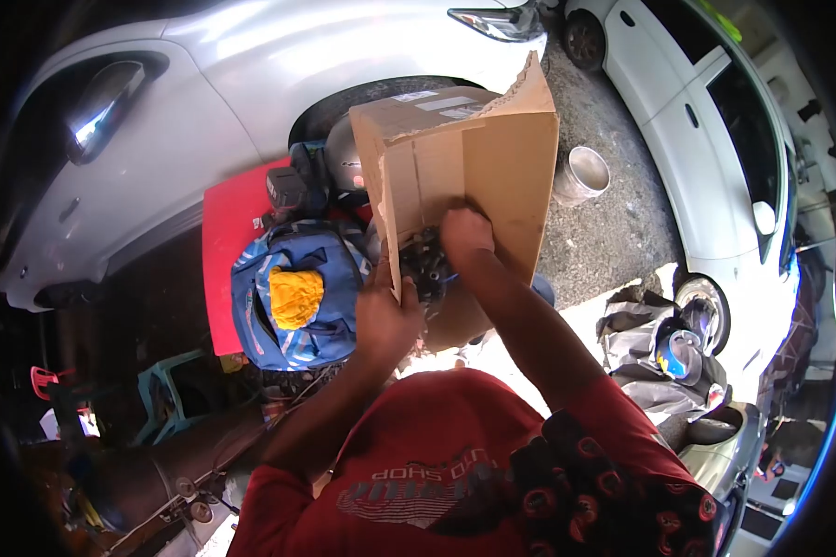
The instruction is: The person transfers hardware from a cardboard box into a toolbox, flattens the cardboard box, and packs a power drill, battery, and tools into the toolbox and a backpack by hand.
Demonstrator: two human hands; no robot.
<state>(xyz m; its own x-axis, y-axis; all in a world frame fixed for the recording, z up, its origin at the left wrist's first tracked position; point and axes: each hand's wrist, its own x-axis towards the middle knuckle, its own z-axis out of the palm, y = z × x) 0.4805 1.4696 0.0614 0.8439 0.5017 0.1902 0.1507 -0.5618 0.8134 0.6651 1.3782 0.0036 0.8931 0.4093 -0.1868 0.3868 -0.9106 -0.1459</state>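
A tall cardboard box (511,167) stands open towards me, its top edge torn. My left hand (390,314) is closed round the edge of the box's left wall. Inside the box, my right hand (466,232) is curled with its knuckles up, beside a heap of dark metal parts (424,265). Whatever its fingers hold, if anything, is hidden beneath the hand. Left of my left hand lies a blue backpack (330,255) with a yellow cloth (295,297) on top.
Under the backpack is a red surface (223,241), with a black power tool battery (286,188) behind it. A silver car (204,93) stands behind and a white car (697,121) at right. A metal bucket (585,174) sits on the ground; a blue-green stool (163,395) stands lower left.
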